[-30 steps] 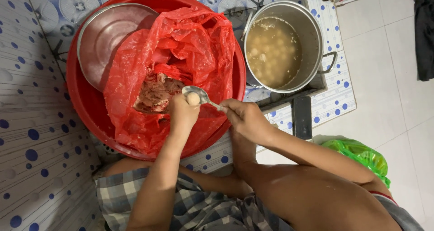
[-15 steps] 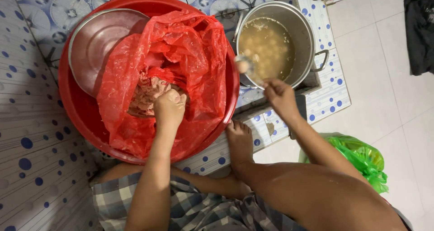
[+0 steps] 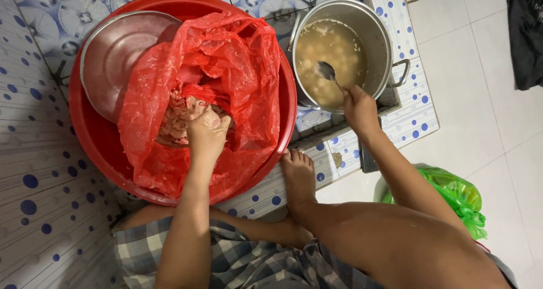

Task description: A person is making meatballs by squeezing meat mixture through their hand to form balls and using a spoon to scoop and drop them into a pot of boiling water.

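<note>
Head view, left hand [image 3: 207,131] in minced meat [image 3: 176,117], right hand [image 3: 358,108] dipping spoon [image 3: 328,73] inside pot [image 3: 390,45]

Head camera, steeply downward, close.

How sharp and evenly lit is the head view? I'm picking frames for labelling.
Head view: even, soft light, no hard shadows; mild glare on the metal bowl and pot rim; the spoon, left hand and right hand look sharp, no motion blur; slight wide-angle bending of tile lines near the edges.
</note>
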